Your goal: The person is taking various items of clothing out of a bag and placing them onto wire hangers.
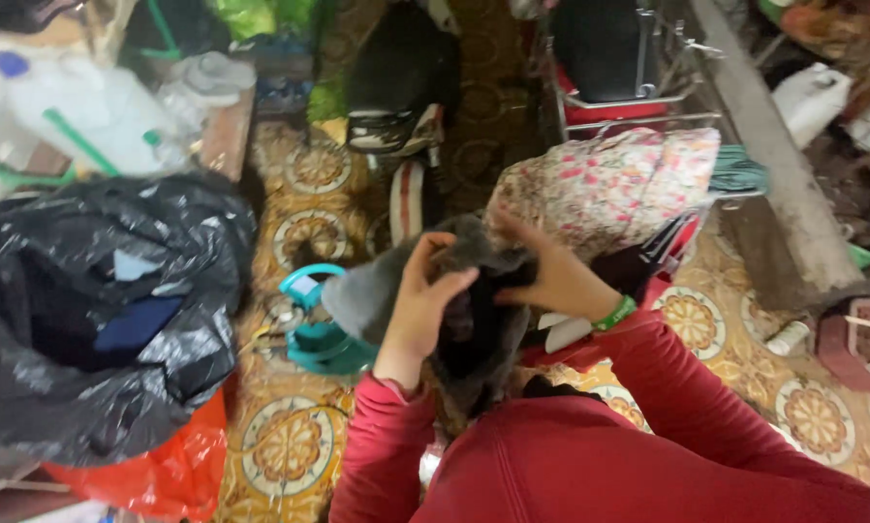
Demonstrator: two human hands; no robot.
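Note:
Both my hands grip a dark grey fuzzy garment (377, 291) in front of my chest. My left hand (420, 310) clutches its left side with the fingers curled over the cloth. My right hand (551, 276), with a green band at the wrist, pinches the upper right part. The garment bunches and hangs down between my red sleeves. Just behind it lies a floral-print cloth bundle (614, 184).
A large open black plastic bag (86, 378) with blue cloth inside stands at left, an orange bag (178, 475) under it. A teal plastic object (319, 339) lies on the patterned tile floor (290, 446). White plastic jugs (77, 111), a concrete ledge (769, 165) and a dark chair (609, 58) surround.

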